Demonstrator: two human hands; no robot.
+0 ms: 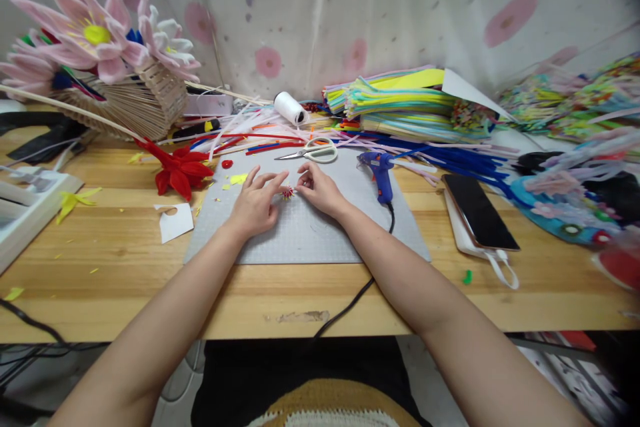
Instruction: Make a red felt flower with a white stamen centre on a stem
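A small red-and-white spiky piece (287, 193) is between my two hands, over the grey cutting mat (310, 240). My left hand (256, 203) is to the left of it, its fingers apart and the index fingertip close to the piece. From the other side comes my right hand (321, 189), fingers curled and the tips pinched right beside the piece. Whatever is in that pinch is too small to make out. Behind the hands lie scissors (323, 150) with pale handles. A blue glue gun (379, 177) rests on the mat's right side.
A red fuzzy flower (181, 170) on a stick lies left of the mat, near a cut white card (175, 222). Pipe cleaner bundles (405, 103) and a thread spool (289, 107) line the back. A phone (480, 210) lies right; the glue gun's cord (350, 307) crosses the front edge.
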